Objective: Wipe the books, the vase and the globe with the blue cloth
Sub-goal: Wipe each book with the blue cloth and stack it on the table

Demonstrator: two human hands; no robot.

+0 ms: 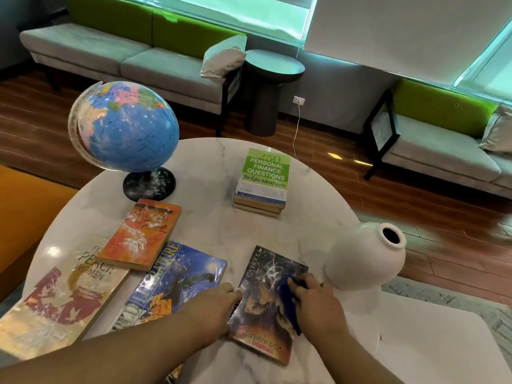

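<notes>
Wiping the dark book (264, 309), near on the bench (210, 234): right hand (314, 299) grips the blue cloth (286, 302) on its cover; left hand (219, 303), fingers flat, presses its left edge. Next move likely calls for sweeping the far streaks.

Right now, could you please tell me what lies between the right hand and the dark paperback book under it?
The blue cloth lies between the right hand and the dark paperback book, as the head view shows.

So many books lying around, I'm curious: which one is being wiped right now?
The dark book beside the white vase. Only it has the blue cloth on it, held by the right hand, while the left hand touches its edge.
</notes>
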